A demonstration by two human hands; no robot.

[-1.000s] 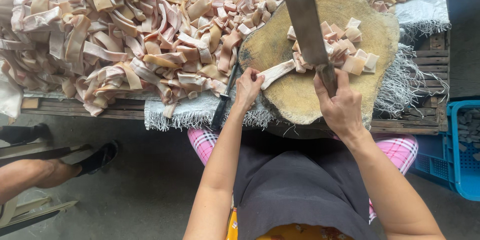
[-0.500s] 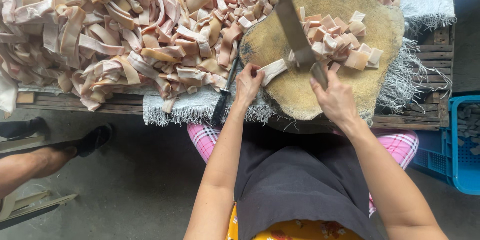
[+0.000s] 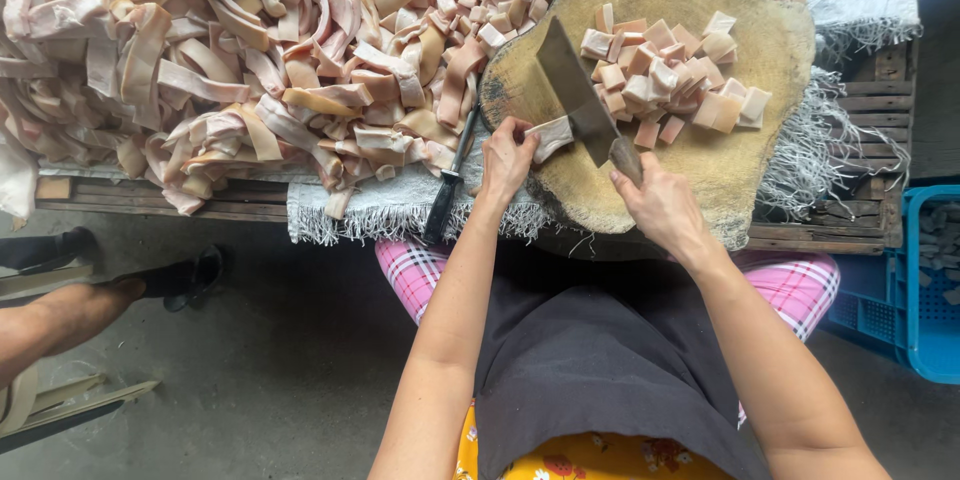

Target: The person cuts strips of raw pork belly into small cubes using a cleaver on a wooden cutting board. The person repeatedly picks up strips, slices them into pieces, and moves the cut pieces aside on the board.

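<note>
My right hand (image 3: 662,208) grips the handle of a cleaver (image 3: 578,98) whose blade rests down on a round wooden chopping block (image 3: 745,155). My left hand (image 3: 507,160) pins a pale strip of pork skin (image 3: 550,137) against the block, just left of the blade. Several cut square pieces (image 3: 665,75) lie heaped on the block to the right of the blade.
A big heap of long skin strips (image 3: 230,70) covers the cloth-covered pallet table on the left. A dark-handled knife (image 3: 447,195) lies by the block's left edge. A blue plastic crate (image 3: 925,285) stands at right. Another person's foot in a sandal (image 3: 110,295) is at left.
The cleaver has come down from a raised position onto the strip, then onto the block. The view has also shifted so the block sits higher and closer.
</note>
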